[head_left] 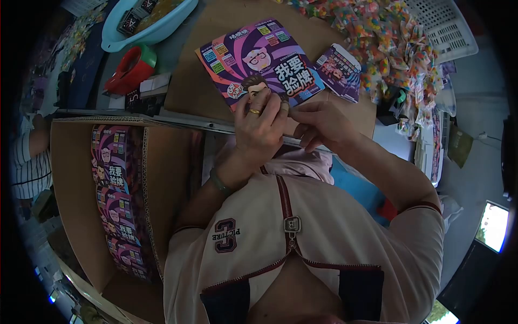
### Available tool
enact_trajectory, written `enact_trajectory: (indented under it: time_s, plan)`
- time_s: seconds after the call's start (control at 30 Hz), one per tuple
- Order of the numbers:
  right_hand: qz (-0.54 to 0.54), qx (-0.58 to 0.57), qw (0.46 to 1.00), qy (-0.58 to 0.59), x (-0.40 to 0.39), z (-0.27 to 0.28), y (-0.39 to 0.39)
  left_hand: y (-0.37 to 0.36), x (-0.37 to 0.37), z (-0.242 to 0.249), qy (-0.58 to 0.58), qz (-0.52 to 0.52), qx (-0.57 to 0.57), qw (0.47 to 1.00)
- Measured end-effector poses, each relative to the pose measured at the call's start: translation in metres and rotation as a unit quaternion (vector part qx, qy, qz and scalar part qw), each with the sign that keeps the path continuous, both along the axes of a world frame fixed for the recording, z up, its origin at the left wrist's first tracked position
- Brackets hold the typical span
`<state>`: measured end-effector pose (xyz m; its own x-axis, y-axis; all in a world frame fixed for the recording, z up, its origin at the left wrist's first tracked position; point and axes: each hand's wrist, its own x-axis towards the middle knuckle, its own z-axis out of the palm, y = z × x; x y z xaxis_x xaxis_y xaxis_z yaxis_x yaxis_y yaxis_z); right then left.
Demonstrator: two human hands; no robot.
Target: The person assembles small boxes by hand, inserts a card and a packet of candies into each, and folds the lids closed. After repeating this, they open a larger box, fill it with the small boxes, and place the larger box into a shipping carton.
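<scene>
A purple printed box (pixel 264 40) with a cartoon pig and large white characters lies on a brown cardboard sheet (pixel 183 81). My left hand (pixel 260 127), with a gold ring, is closed on the box's near edge, its fingers bent over the printed face. Beside it, my right hand (pixel 324 129) has its fingers curled together close to the box's near right corner. Whatever its fingertips hold is hidden from me. A smaller purple box (pixel 340 73) stands beside the large one's right edge.
Many small wrapped colourful candies (pixel 399 59) are heaped at right, near a white plastic basket (pixel 450 35). A blue basin (pixel 110 32) and red tape roll (pixel 123 70) lie at left. An open carton (pixel 75 189) holds several purple boxes (pixel 116 173). A striped sleeve (pixel 24 167) shows far left.
</scene>
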<state>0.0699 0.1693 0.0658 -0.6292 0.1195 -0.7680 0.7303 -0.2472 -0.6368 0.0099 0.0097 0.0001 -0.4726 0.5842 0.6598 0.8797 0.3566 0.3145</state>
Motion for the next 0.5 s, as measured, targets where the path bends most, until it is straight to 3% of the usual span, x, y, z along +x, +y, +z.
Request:
enact_trajectory:
  time_s: [0.13, 0.2, 0.33, 0.4, 0.43, 0.5]
  plan:
    - [-0.008, -0.033, 0.999, -0.024, 0.005, -0.010, 0.007, 0.001, -0.003, -0.003, 0.010, -0.004, 0.009, 1.000]
    - [0.047, -0.011, 0.990, -0.133, 0.017, -0.027, 0.020, 0.001, -0.003, -0.006, 0.020, 0.012, 0.015, 1.000]
    - [-0.077, -0.028, 0.996, -0.038, 0.040, -0.060, 0.048, -0.001, -0.002, -0.008, 0.019, -0.007, 0.031, 0.999]
    - [-0.028, 0.064, 0.997, 0.028, 0.036, -0.043, 0.042, -0.004, -0.003, -0.006, 0.032, -0.005, 0.039, 0.999]
    - [0.006, 0.052, 0.998, 0.033, 0.029, -0.033, 0.035, -0.005, -0.002, -0.006, 0.037, 0.029, 0.026, 0.999]
    - [0.033, 0.083, 0.985, 0.149, 0.023, -0.017, 0.014, -0.004, 0.000, -0.008, 0.013, -0.008, 0.018, 1.000]
